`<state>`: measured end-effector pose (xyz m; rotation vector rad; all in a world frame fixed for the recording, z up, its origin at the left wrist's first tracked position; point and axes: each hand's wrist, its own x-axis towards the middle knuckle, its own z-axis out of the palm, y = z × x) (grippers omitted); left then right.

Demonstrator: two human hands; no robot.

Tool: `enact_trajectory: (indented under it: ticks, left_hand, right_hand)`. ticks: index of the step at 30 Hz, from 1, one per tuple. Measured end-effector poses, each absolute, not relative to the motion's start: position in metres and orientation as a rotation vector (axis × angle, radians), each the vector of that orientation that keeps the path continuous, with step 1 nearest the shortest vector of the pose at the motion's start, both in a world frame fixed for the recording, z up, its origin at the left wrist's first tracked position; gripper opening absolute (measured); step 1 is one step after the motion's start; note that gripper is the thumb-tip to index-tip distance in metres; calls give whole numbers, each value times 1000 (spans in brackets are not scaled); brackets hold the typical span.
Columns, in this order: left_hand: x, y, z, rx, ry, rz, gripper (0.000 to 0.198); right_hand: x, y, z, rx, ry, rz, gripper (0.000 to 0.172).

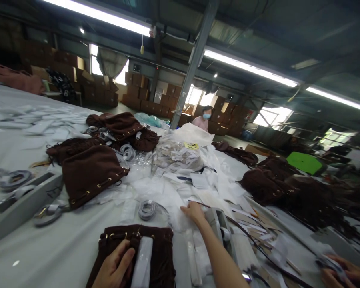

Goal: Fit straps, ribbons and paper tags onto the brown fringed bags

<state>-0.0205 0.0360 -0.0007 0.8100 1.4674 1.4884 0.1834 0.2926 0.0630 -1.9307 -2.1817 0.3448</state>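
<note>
My left hand (115,266) rests at the bottom of the view on a brown suede bag (160,252), its fingers curled against a white plastic-wrapped strip (142,262) that lies on the bag. Stretched forward, my right hand (193,212) has its fingers down on the white paper and plastic sheets (156,188) in the middle of the table. I cannot make out whether it grips a sheet. A coil of grey strap (147,209) lies just left of that hand.
More brown suede bags (91,174) lie at the left and bags (267,180) at the right. A grey metal frame (24,198) sits at the left edge. Another person's hands (343,274) work at the bottom right. A person (202,118) sits beyond the table, with stacked cartons (138,92) behind.
</note>
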Motion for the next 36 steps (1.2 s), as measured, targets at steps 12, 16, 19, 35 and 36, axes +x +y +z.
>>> enact_trajectory:
  ticks: [12,16,19,35,36]
  left_hand:
    - [-26,41,-13,601,1211,1418,55]
    - [-27,41,-16,563,1164,1440,56]
    - [-29,42,-14,508,1137,1474,61]
    - [-50,46,54,904,1268,1388,46]
    - [-49,45,54,940,1288,1406,45]
  right_hand:
    - [189,333,68,-1751,-1938,637,27]
    - [186,319,76,-1707,-1701,958,36]
    - [175,287,87,-1517,-1555,1223,34]
    - [81,94,62,-1082,-1329,1518,43]
    - [81,92,62,-1073,-1342,1493,44]
